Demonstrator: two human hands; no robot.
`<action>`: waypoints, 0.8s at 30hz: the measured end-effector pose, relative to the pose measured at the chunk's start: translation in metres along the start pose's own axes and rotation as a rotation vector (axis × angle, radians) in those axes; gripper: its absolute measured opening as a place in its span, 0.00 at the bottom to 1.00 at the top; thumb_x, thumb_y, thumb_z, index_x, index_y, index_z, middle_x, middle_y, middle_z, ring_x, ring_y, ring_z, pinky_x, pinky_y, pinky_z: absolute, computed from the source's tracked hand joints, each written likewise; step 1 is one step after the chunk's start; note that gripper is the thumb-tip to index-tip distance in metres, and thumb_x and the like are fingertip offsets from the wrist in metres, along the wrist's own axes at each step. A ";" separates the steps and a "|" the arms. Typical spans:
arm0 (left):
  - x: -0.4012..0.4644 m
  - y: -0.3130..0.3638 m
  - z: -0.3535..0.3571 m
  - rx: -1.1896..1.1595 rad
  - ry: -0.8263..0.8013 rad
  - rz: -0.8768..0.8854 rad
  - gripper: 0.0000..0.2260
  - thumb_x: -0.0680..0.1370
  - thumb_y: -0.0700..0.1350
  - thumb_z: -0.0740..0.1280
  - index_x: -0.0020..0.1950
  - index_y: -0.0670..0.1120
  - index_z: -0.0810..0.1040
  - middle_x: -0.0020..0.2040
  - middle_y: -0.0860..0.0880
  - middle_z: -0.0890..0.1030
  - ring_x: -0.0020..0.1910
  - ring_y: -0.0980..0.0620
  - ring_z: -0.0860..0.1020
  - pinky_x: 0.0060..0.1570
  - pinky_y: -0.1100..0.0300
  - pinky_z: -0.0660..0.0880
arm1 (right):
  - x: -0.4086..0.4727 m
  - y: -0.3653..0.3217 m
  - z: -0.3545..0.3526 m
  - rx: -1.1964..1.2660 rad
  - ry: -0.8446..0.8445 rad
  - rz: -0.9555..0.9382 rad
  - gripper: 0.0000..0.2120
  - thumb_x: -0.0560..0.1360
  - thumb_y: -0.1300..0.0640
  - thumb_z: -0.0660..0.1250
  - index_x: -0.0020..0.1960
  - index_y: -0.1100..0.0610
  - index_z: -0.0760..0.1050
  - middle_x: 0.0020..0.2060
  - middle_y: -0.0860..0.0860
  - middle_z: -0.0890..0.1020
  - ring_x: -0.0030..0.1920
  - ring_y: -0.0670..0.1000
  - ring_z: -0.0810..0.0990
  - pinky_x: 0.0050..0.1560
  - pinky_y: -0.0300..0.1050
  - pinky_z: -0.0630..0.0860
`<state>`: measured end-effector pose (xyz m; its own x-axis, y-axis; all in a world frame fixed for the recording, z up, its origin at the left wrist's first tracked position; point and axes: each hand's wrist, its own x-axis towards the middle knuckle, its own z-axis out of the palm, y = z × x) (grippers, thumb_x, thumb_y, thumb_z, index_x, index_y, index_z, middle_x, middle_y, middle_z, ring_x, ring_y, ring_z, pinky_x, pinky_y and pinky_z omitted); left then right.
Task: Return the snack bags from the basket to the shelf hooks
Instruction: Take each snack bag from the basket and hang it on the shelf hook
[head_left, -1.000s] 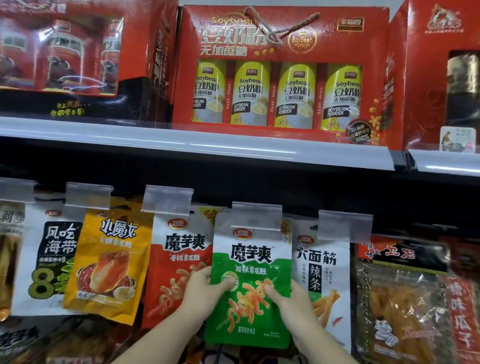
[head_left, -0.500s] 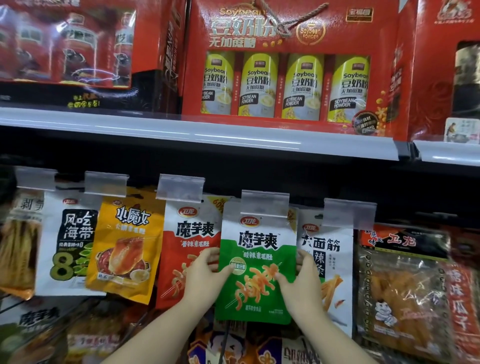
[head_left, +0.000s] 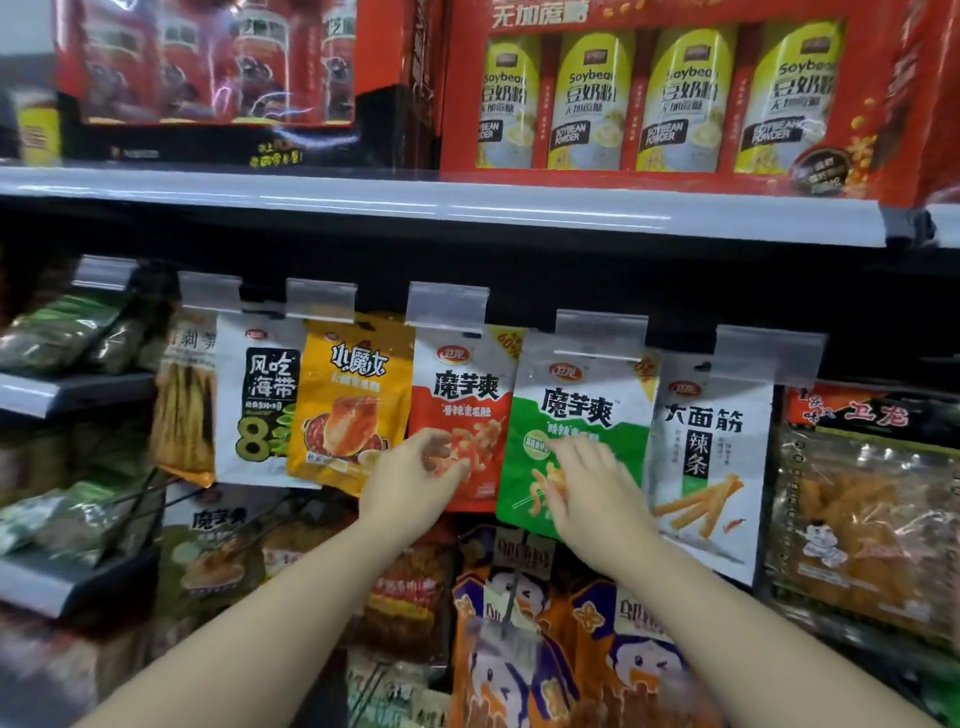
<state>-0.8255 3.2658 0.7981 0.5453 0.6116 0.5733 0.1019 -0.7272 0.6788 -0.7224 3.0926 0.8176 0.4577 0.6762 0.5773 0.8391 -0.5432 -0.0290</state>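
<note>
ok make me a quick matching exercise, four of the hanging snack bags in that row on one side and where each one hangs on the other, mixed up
Bags:
1. green bag
2. red bag
3. yellow bag
4. white bag with the big 8

Places:
A. directly left of the red bag
B. behind the right hand, just left of the white bag with the fried sticks
C. leftmost of these four
D. behind the fingers of the left hand

Pairs: 1-B, 2-D, 3-A, 4-C
</note>
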 end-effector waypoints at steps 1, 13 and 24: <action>-0.007 -0.006 -0.011 0.051 0.006 -0.002 0.15 0.74 0.58 0.69 0.58 0.55 0.77 0.48 0.61 0.78 0.50 0.56 0.79 0.49 0.53 0.80 | 0.000 -0.011 0.002 -0.017 -0.031 -0.046 0.22 0.80 0.51 0.57 0.73 0.53 0.60 0.70 0.49 0.67 0.70 0.51 0.64 0.72 0.46 0.60; -0.125 -0.156 -0.165 0.655 -0.136 -0.267 0.17 0.78 0.58 0.62 0.64 0.53 0.74 0.55 0.51 0.81 0.50 0.48 0.81 0.44 0.53 0.80 | -0.025 -0.189 0.089 0.033 -0.316 -0.434 0.24 0.81 0.51 0.57 0.74 0.54 0.58 0.67 0.53 0.70 0.67 0.57 0.67 0.62 0.51 0.68; -0.246 -0.321 -0.220 0.979 -0.501 -0.434 0.18 0.79 0.54 0.60 0.67 0.49 0.72 0.63 0.47 0.76 0.62 0.42 0.74 0.52 0.50 0.73 | -0.107 -0.306 0.223 0.104 -0.655 -0.320 0.21 0.81 0.51 0.56 0.72 0.55 0.61 0.66 0.55 0.71 0.67 0.59 0.67 0.61 0.54 0.68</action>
<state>-1.1751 3.4170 0.5401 0.5512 0.8343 -0.0105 0.8344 -0.5512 0.0071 -0.9627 3.2976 0.5823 0.2405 0.9700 -0.0347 0.9697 -0.2417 -0.0367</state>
